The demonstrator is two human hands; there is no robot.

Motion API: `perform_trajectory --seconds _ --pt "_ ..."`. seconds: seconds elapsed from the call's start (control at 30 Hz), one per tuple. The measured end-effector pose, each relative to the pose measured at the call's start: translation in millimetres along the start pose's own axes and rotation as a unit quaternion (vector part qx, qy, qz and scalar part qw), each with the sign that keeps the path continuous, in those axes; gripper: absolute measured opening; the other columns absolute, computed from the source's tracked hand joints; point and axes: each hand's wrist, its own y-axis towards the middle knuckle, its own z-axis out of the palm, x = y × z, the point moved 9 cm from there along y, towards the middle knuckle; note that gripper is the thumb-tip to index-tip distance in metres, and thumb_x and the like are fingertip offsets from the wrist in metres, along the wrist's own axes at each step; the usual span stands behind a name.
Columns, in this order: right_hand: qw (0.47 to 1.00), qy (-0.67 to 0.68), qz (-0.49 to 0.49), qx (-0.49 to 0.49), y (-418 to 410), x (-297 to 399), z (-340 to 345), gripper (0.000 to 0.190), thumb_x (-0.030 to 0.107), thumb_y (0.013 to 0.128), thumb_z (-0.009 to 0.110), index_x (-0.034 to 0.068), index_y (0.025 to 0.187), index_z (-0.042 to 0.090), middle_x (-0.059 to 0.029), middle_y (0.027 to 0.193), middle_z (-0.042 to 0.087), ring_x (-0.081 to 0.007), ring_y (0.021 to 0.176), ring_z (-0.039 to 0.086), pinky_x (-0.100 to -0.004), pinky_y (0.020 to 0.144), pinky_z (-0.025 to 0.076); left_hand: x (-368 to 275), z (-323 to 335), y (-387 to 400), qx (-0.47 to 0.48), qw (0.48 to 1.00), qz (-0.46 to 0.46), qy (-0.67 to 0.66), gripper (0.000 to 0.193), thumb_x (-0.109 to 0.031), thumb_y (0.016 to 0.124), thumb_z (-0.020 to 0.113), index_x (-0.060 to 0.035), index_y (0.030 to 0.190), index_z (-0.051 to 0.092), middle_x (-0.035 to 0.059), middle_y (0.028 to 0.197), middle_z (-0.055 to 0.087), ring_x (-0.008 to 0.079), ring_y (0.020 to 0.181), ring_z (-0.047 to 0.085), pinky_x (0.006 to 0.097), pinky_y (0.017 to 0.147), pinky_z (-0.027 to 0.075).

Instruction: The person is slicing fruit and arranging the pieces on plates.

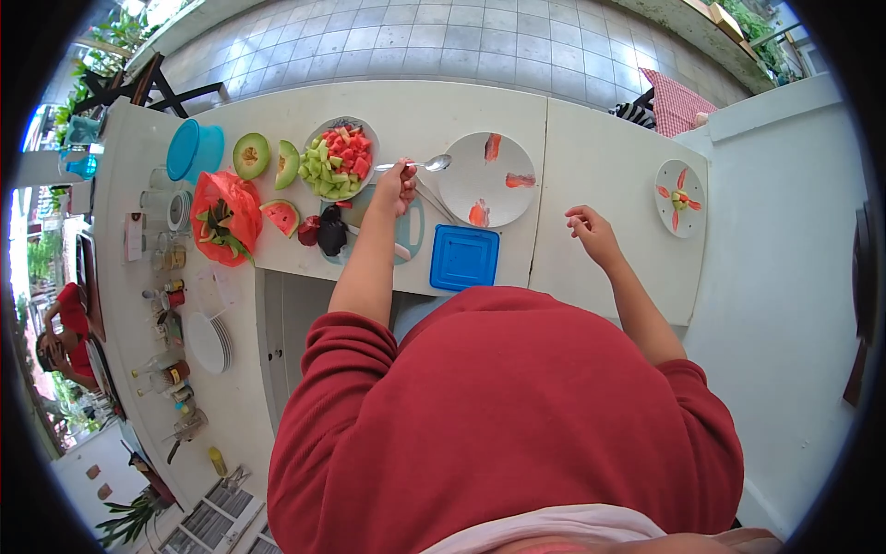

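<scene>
My left hand (398,188) is closed on a metal spoon (437,163), whose bowl points right, over the left rim of a large white plate (471,176). Three red-orange smears lie on that plate. Just left of the hand stands a bowl (339,158) of diced watermelon and green melon. My right hand (583,228) is over the counter right of the plate, fingers loosely curled, holding nothing that I can see. At the far right a small plate (668,208) bears red smears around a little pile of cut fruit.
A blue square lid (464,257) lies near the counter's front edge. Left of it are a cutting board (415,225) with a knife, a watermelon wedge (281,216), melon pieces (251,156), a red plastic bag (225,228) with peels and a blue tub (208,149). Jars and stacked plates (209,343) stand further left.
</scene>
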Motion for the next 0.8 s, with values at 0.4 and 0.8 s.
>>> perform_trajectory --seconds 0.4,0.8 --pt "0.999 -0.030 -0.007 0.014 2.2 7.2 6.9 0.021 0.018 0.087 0.051 0.006 0.102 0.059 -0.0040 0.080 0.060 -0.0105 0.068 0.056 -0.0262 0.065 0.045 -12.5 10.6 0.2 -0.030 0.988 0.073 0.129 0.025 -0.032 0.096 0.044 -0.0100 0.099 0.055 -0.0020 0.079 0.056 0.0046 0.051 0.041 0.0185 0.038 0.022" --pt "0.999 -0.044 -0.012 0.012 -0.2 6.2 7.9 0.020 0.014 0.085 0.052 0.005 0.100 0.060 -0.0036 0.078 0.059 -0.0094 0.064 0.053 -0.0254 0.063 0.045 -5.3 8.0 8.2 -0.018 0.964 0.170 0.205 0.029 -0.037 0.096 0.044 -0.0103 0.099 0.054 0.0007 0.084 0.060 0.0035 0.051 0.042 0.0177 0.038 0.025"
